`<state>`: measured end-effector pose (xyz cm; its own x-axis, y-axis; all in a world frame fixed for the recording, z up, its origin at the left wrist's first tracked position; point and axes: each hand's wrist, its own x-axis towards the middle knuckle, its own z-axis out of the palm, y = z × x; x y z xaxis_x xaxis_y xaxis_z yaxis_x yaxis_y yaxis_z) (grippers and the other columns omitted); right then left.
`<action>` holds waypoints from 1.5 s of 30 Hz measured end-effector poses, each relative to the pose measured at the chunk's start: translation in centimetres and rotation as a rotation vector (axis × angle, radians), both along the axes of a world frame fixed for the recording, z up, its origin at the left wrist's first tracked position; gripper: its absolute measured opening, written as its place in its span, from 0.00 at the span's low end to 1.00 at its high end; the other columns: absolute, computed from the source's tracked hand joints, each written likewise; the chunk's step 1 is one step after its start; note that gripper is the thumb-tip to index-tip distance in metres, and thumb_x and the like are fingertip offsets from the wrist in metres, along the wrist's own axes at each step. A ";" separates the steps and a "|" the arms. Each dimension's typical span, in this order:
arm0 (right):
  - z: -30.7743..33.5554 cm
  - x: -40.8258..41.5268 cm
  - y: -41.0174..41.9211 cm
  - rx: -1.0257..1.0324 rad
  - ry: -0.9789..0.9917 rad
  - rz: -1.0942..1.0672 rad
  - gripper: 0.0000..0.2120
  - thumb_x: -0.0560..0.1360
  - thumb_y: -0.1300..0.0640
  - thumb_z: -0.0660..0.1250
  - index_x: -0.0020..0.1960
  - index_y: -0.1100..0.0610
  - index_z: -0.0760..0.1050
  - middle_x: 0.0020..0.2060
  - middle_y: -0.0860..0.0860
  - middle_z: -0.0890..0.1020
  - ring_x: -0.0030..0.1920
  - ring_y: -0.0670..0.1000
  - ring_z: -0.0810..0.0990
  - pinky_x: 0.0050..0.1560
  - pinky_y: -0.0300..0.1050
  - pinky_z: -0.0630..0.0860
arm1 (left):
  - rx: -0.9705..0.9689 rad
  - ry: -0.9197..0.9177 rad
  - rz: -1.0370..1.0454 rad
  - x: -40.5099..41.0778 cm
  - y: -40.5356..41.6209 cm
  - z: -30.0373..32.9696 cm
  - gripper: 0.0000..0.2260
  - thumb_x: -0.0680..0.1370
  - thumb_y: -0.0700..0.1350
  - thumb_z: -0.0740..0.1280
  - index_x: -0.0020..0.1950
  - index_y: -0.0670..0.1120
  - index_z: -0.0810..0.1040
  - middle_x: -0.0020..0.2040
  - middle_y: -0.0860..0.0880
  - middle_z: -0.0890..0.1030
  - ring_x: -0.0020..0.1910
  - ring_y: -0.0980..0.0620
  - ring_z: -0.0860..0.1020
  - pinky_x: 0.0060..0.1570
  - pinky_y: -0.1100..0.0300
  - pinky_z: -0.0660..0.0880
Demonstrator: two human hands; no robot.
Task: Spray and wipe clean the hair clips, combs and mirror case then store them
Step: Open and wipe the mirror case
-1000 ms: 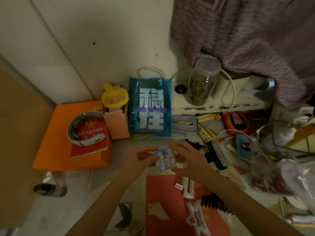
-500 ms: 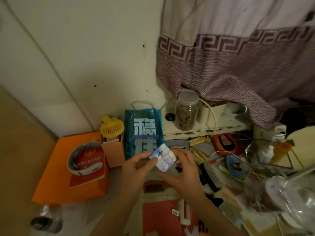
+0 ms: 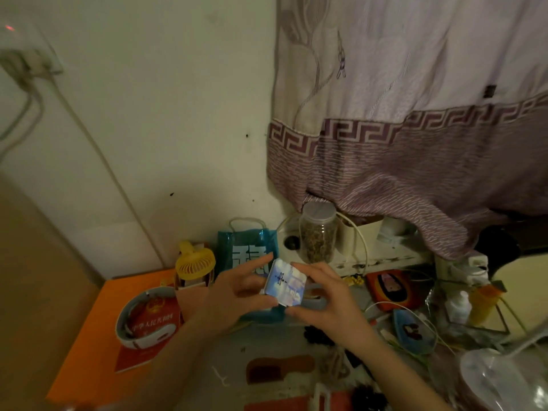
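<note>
Left hand [image 3: 237,295] and right hand [image 3: 329,304] fingers pinching small, seemingly closed mirror case [image 3: 285,286] above cluttered desk [image 3: 267,339], brown comb [image 3: 278,368] below

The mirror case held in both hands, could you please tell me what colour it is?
The mirror case is pale blue and white with a small dark mark, seen in the head view.

Mirror case [image 3: 285,287]: glossy printed plastic; comb [image 3: 278,368]: brown, matt, wood-like; jar [image 3: 318,232]: clear plastic; gift bag [image 3: 246,250]: shiny blue film; curtain [image 3: 415,149]: woven cloth; box [image 3: 98,330]: matt orange card.
</note>
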<state>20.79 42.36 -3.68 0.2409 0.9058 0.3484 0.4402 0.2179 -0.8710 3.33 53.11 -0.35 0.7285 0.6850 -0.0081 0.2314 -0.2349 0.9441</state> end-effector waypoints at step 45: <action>19.6 5.7 2.6 0.420 0.366 0.382 0.27 0.64 0.68 0.75 0.61 0.55 0.75 0.55 0.50 0.82 0.56 0.53 0.82 0.52 0.42 0.78 | 0.277 -0.474 -0.059 3.8 0.0 19.1 0.27 0.63 0.42 0.75 0.61 0.54 0.74 0.50 0.51 0.85 0.49 0.48 0.84 0.42 0.63 0.79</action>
